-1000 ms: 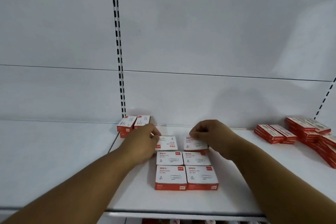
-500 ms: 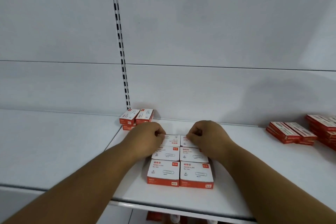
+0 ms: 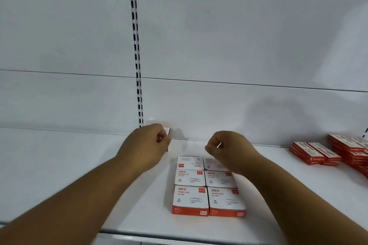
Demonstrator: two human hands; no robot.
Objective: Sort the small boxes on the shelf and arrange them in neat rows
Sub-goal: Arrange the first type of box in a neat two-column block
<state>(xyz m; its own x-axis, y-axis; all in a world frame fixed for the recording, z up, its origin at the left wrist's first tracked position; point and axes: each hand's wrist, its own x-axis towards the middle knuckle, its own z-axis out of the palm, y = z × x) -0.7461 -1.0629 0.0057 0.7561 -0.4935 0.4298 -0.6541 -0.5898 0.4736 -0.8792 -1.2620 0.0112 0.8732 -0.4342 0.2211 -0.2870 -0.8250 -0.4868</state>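
Observation:
Several small white-and-red paper-clip boxes (image 3: 190,199) lie in two tight columns, three rows deep, on the white shelf (image 3: 59,165). My left hand (image 3: 147,145) is at the back left by the wall, over more small boxes. Its curled fingers pinch the edge of one such box (image 3: 167,131), of which only a white corner and a red sliver show. My right hand (image 3: 229,147) hovers above the back right box of the block, fingers curled, with nothing in it.
Flat red boxes (image 3: 314,153) lie on the shelf's right, and a taller stack of them (image 3: 350,145) stands at the far right. A slotted upright rail (image 3: 137,65) runs up the back wall. The shelf's front edge (image 3: 159,232) is near me.
Both hands have lifted off the block of boxes. The left one went back and left to the boxes by the wall; the right one rose a little.

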